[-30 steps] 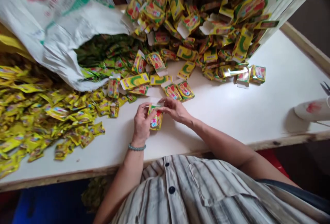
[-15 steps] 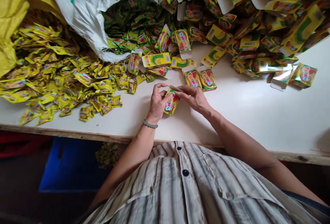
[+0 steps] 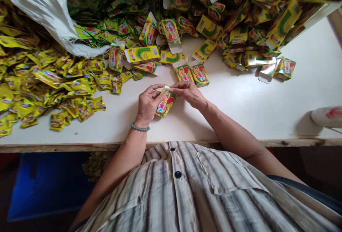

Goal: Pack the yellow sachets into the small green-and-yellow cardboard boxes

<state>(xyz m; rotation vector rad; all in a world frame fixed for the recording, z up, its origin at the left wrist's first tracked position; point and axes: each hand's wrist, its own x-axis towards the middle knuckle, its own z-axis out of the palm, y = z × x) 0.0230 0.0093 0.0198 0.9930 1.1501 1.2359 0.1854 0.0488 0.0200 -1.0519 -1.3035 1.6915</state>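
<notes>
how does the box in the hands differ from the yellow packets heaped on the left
The box is an angular carton; the yellow packets are crinkled wrappers. The box is held by the left hand and right hand, whereas the yellow packets lie loosely heaped on the table. Both carry colourful print with yellow in it.

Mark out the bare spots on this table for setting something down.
Widest: white table between right forearm, box heap and red-printed white object. Smaller: between left hand and yellow packets. Crowded: far side, with boxes and green packets; left end, with yellow packets.
</notes>
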